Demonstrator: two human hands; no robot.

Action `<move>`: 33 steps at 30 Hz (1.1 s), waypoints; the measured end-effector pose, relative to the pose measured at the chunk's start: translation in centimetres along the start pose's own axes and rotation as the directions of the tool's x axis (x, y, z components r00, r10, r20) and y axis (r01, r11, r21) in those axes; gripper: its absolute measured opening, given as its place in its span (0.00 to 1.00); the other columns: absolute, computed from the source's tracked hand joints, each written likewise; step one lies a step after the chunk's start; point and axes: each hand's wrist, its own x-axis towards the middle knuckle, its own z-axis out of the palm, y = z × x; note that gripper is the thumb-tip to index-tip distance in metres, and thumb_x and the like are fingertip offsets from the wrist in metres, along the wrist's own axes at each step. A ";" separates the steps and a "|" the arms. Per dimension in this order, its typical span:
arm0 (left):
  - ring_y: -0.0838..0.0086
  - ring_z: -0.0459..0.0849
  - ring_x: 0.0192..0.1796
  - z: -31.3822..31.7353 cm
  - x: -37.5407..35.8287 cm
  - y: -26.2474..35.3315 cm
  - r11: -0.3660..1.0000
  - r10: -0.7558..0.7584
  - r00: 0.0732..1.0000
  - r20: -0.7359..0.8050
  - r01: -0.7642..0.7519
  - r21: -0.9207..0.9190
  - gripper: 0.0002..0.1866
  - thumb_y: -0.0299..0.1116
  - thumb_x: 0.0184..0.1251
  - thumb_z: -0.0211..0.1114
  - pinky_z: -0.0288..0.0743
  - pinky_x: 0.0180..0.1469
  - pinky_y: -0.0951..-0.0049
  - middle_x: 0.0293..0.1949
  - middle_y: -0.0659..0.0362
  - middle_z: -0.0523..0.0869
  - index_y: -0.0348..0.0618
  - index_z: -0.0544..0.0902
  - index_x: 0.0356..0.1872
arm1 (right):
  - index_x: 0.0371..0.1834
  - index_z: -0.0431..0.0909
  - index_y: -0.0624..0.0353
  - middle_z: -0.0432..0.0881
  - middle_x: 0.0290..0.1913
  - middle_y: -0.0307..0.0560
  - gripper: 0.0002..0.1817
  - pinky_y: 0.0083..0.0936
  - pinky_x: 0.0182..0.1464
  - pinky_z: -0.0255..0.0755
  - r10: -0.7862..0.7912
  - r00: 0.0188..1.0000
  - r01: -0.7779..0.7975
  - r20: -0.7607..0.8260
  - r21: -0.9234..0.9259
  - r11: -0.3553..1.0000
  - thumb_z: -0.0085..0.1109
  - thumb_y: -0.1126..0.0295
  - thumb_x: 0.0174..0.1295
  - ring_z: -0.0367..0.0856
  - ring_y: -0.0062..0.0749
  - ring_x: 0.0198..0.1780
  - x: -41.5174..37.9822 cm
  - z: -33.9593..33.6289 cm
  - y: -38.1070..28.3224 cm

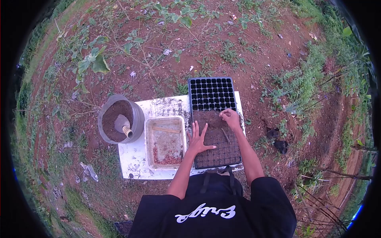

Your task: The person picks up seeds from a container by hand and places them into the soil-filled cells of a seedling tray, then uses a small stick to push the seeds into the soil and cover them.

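A black seedling tray (pixel 212 81) lies on a white board; its far cells show bare black plastic, while dark soil (pixel 204 119) covers the middle and fills the near cells. My left hand (pixel 198 139) is spread open over the tray's left side, thumb pointing across the soil. Above the right part of the soil, my right hand (pixel 230 117) is closed in a pinch; whatever sits between its fingertips is too small to make out. A thin stick (pixel 225 135) rests on the soil between my hands.
Left of the seedling tray stands a shallow cream basin (pixel 148 135) with small reddish seeds (pixel 168 160) and a wooden strip (pixel 166 129). Farther left, a bucket (pixel 137 119) holds soil and a scoop (pixel 122 123). The white board (pixel 133 160) lies under the tray and basin. Weeds surround it.
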 end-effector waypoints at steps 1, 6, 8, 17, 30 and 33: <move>0.49 0.24 0.80 0.0 0.2 0.0 1.000 -0.016 1.000 0.007 0.016 0.003 0.72 0.79 0.31 0.70 0.31 0.68 0.21 0.78 0.43 0.26 0.67 0.43 0.80 | 0.36 0.83 0.63 0.87 0.30 0.41 0.05 0.18 0.33 0.76 -0.018 1.000 0.019 0.016 -0.019 1.000 0.65 0.73 0.61 0.83 0.19 0.29 0.5 0.2 -0.3; 0.49 0.23 0.80 -0.5 0.7 0.2 0.997 -0.080 0.992 0.100 0.078 0.025 0.75 0.80 0.25 0.72 0.32 0.67 0.19 0.78 0.44 0.25 0.68 0.41 0.80 | 0.35 0.84 0.62 0.87 0.28 0.45 0.07 0.23 0.35 0.78 -0.071 0.995 0.055 -0.070 -0.209 0.976 0.68 0.71 0.56 0.85 0.25 0.28 2.5 1.2 0.8; 0.50 0.22 0.80 -0.4 0.9 -0.1 0.995 -0.102 0.983 0.150 0.101 0.014 0.76 0.80 0.24 0.72 0.33 0.67 0.19 0.78 0.44 0.24 0.69 0.41 0.80 | 0.33 0.85 0.61 0.87 0.27 0.47 0.07 0.26 0.36 0.79 -0.054 0.995 0.028 -0.086 -0.273 0.962 0.68 0.71 0.54 0.86 0.28 0.29 2.7 1.5 0.3; 0.49 0.19 0.79 -1.3 0.7 0.3 0.996 -0.088 0.979 0.183 0.091 -0.009 0.76 0.80 0.26 0.72 0.28 0.68 0.22 0.77 0.43 0.21 0.67 0.38 0.80 | 0.31 0.87 0.61 0.88 0.27 0.48 0.06 0.24 0.34 0.78 0.008 0.998 0.006 0.056 -0.247 0.969 0.71 0.71 0.51 0.87 0.27 0.28 4.0 0.5 0.1; 0.52 0.18 0.79 -1.0 0.8 0.3 0.995 -0.093 0.982 0.165 0.096 -0.010 0.77 0.80 0.25 0.71 0.30 0.67 0.20 0.77 0.44 0.21 0.68 0.38 0.79 | 0.27 0.85 0.63 0.85 0.27 0.56 0.04 0.35 0.39 0.79 -0.130 0.985 0.171 0.113 -0.535 0.828 0.70 0.77 0.47 0.86 0.45 0.32 3.5 0.9 -2.9; 0.52 0.18 0.79 -1.1 0.9 0.4 0.994 -0.107 0.977 0.182 0.111 -0.012 0.77 0.80 0.25 0.71 0.30 0.67 0.19 0.77 0.45 0.20 0.68 0.38 0.79 | 0.27 0.84 0.64 0.84 0.27 0.59 0.02 0.38 0.42 0.79 -0.197 0.971 0.240 0.138 -0.546 0.803 0.66 0.78 0.51 0.85 0.52 0.33 3.8 1.3 -2.1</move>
